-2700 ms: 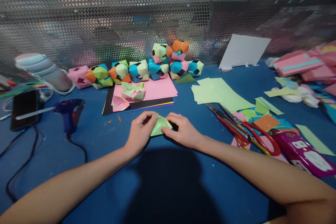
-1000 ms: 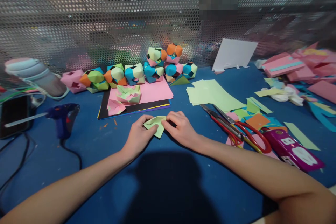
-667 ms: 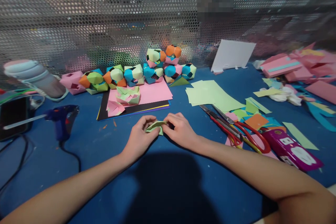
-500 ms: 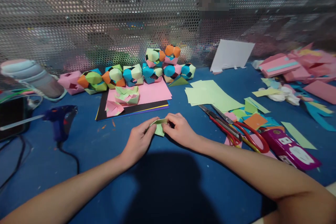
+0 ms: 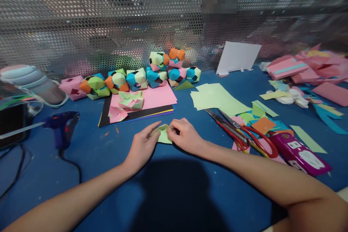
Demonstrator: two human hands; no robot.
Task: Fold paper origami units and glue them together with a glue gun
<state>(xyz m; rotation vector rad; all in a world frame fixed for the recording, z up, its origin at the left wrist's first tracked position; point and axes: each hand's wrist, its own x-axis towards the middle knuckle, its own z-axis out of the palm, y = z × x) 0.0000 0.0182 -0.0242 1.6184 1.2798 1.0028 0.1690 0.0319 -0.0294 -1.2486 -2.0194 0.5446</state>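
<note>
A small folded piece of light green paper lies on the blue table, pinched from both sides. My left hand grips its left edge with thumb and fingers closed. Fingers curled over the paper, my right hand holds its right edge. Behind them a pink sheet on dark card carries a folded green and pink paper unit and a small pink folded piece. A row of multicoloured paper balls stands along the mesh wall.
Red-handled scissors and a purple power strip lie to the right among coloured scraps. Light green sheets sit behind them. A blue glue gun, a phone and a bottle are at left. Pink paper piles are far right.
The green paper has been turned and folded smaller between my fingers. Both hands stayed in the same spot at the table's middle; the view shifted slightly.
</note>
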